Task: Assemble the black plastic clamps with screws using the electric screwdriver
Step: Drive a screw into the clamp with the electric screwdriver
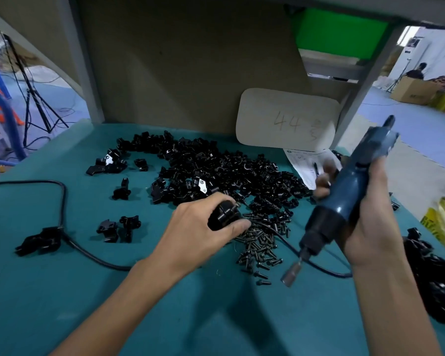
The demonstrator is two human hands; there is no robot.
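My left hand (203,224) grips a black plastic clamp (222,214) just above the screw pile, and a screw sticks out of the clamp's top right. My right hand (365,214) holds the blue electric screwdriver (344,196) tilted, its bit (292,272) pointing down and left over the table, apart from the clamp. A heap of loose black clamp parts (216,170) lies behind my left hand. Several small black screws (260,245) are scattered between my hands.
A black cable (62,201) loops over the green table (62,291) at the left. A few clamps (118,228) lie left of centre, more black parts (437,278) at the right edge. A card marked 44 (285,122) and papers (303,160) sit at the back.
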